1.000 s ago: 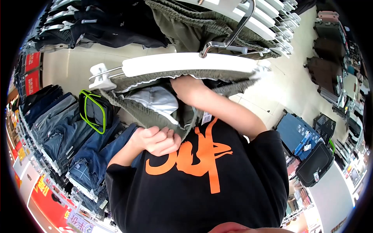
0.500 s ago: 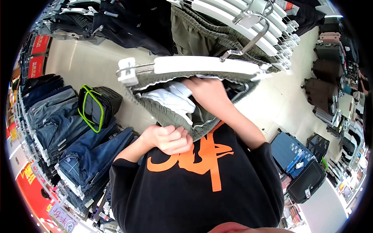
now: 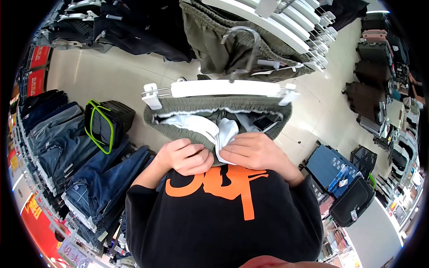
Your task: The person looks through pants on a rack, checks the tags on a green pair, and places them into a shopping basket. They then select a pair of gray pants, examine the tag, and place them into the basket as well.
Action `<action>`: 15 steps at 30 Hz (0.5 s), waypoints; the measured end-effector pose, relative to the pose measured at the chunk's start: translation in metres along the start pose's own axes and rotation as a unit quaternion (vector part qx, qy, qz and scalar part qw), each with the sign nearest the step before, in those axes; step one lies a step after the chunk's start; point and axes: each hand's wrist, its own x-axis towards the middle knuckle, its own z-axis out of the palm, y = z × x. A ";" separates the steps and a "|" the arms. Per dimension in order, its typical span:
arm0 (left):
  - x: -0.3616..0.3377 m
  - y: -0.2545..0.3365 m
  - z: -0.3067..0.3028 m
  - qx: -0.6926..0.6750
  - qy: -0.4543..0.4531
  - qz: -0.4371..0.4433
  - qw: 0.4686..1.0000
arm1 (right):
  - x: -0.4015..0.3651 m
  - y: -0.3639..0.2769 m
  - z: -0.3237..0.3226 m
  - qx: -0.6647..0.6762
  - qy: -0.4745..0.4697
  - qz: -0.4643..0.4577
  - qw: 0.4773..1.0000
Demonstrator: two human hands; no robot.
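Olive-green elastic-waist pants [image 3: 170, 107] hang from a white clip hanger [image 3: 225, 88] in front of my chest. Their waist gapes open toward me, showing white pocket lining [image 3: 192, 123] inside. My left hand [image 3: 187, 156] is closed on the near edge of the waistband, left of centre. Just to its right, my right hand [image 3: 254, 151] has its fingers closed over the same near edge, against a fold of the white lining. The hanger's metal hook [image 3: 254, 49] points up and away from me. The pants' legs are hidden below the waist.
More olive pants [image 3: 210, 40] hang on white hangers [image 3: 263, 22] ahead. Stacked jeans [image 3: 94, 178] and a black basket with green handles [image 3: 120, 118] are at left. Suitcases [image 3: 366, 102] stand at right, with a blue crate [image 3: 328, 165] and black case [image 3: 353, 201] nearer.
My right hand has come out of the waist opening and down to the near waistband edge. The hanger has levelled out and shifted slightly down. My left hand keeps its hold.
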 end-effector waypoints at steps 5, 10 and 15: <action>-0.002 0.001 0.010 -0.052 0.015 -0.008 0.999 | -0.014 0.006 0.000 0.176 -0.073 0.149 0.970; 0.003 0.005 0.017 -0.107 0.001 0.000 0.994 | -0.038 0.029 -0.028 0.372 -0.169 0.430 0.805; 0.015 0.004 0.021 -0.148 -0.074 0.002 0.986 | -0.060 0.079 0.007 -0.037 -0.253 0.458 0.851</action>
